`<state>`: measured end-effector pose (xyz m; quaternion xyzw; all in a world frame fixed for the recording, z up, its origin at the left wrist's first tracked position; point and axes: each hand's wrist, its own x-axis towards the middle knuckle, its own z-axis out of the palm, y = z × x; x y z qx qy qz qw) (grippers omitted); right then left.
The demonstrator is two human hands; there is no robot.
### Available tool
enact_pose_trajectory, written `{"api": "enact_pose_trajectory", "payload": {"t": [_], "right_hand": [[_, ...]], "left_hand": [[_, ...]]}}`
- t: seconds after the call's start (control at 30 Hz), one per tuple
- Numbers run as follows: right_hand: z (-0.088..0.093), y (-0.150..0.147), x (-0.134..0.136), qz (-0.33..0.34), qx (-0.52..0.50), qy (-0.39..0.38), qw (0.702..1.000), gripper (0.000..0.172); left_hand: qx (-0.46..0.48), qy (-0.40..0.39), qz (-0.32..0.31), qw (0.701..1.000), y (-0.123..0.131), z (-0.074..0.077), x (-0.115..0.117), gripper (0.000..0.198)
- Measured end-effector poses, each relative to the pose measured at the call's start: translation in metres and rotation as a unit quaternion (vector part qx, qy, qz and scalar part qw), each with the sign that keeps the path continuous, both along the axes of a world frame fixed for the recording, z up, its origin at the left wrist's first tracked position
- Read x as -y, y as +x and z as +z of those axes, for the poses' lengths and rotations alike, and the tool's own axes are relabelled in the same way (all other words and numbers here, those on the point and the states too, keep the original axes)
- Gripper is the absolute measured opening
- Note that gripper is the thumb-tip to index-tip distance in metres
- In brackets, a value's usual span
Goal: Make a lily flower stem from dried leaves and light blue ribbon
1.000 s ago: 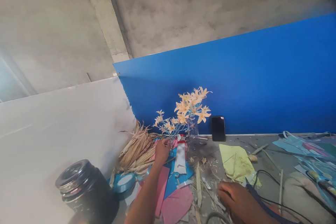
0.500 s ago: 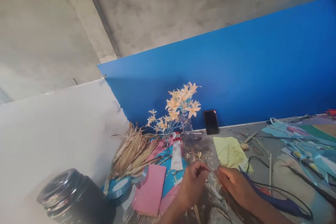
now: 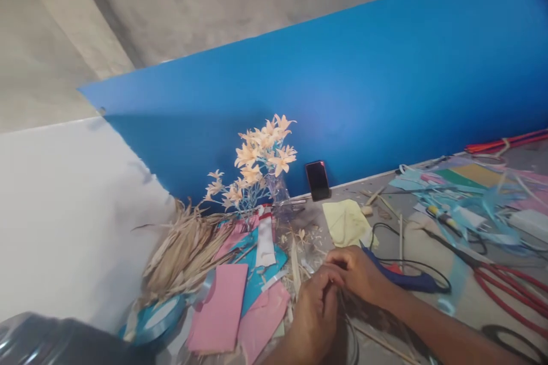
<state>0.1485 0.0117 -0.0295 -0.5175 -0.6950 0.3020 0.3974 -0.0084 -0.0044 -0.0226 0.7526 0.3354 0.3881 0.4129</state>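
Cream-coloured flowers (image 3: 280,161) are standing at the back of the table (image 3: 355,188), rising from a clear vase (image 3: 279,197) in front of the blue panel (image 3: 363,68). Just left of them, a smaller spray (image 3: 234,194) is showing the same blooms on pale blue stems. Both are looking fully put together, so I am judging that part of the work as done.

Well apart from them, nearer the front, the left hand (image 3: 314,308) and the right hand (image 3: 362,274) are resting close together, fingers curling inward and tips touching or nearly so. Whatever is lying between them is hiding from me; I cannot tell whether they are pinching something small or only meeting. How finished that piece is, then, is not showing either.

Plenty of material is lying about, suggesting that more could be left: dried husks (image 3: 184,251), a pink sheet (image 3: 220,305), a blue ribbon roll (image 3: 160,322). Pale scraps (image 3: 295,268) are littering the middle, which to me is hinting at a good deal of cutting done. Beside the right forearm, a dark blue tool (image 3: 402,278) is lying unheld, and a yellow sheet (image 3: 345,222) is spreading just behind that hand.
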Motion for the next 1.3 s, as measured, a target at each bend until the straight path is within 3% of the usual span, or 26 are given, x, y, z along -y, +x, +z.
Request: {"api": "enact_pose_trajectory", "payload": {"t": [0.17, 0.37, 0.47, 0.53, 0.6, 0.67, 0.77, 0.93, 1.17, 1.3], "right_hand": [[-0.013, -0.004, -0.003, -0.015, 0.010, 0.026, 0.999, 0.051], [-0.006, -0.009, 0.002, 0.004, -0.049, 0.003, 0.999, 0.038], [-0.011, -0.006, 0.002, 0.008, -0.017, 0.007, 1.000, 0.032], [-0.016, -0.003, 0.001, -0.014, 0.018, 0.021, 1.000, 0.034], [-0.020, -0.002, 0.000, -0.035, 0.034, 0.033, 0.998, 0.040], [-0.019, -0.001, 0.002, -0.033, 0.035, 0.041, 0.998, 0.045], [-0.009, -0.003, 0.006, -0.030, 0.011, 0.049, 0.998, 0.047], [0.005, -0.011, 0.010, 0.001, 0.018, 0.024, 1.000, 0.028], [0.007, -0.013, 0.013, -0.027, 0.078, 0.058, 0.995, 0.021], [0.007, -0.014, 0.015, -0.043, 0.081, 0.094, 0.991, 0.026]], "left_hand": [[-0.014, 0.002, 0.033, 0.999, -0.003, -0.013, 0.001, 0.012], [0.071, 0.062, 0.066, 0.993, 0.002, -0.028, -0.006, 0.025], [0.118, 0.051, 0.071, 0.989, 0.005, -0.040, -0.012, 0.034], [0.090, 0.029, 0.076, 0.993, 0.003, -0.044, -0.012, 0.038], [0.031, 0.048, 0.059, 0.997, -0.002, -0.042, -0.006, 0.034], [0.001, 0.117, 0.051, 0.992, -0.006, -0.033, 0.001, 0.027], [-0.023, 0.201, 0.012, 0.979, -0.009, -0.018, 0.006, 0.043], [-0.038, 0.135, 0.122, 0.983, -0.011, -0.015, -0.005, 0.030], [0.037, 0.003, 0.085, 0.996, -0.011, -0.015, -0.014, 0.024], [0.075, -0.104, 0.106, 0.986, -0.008, -0.016, -0.012, 0.030]]}}
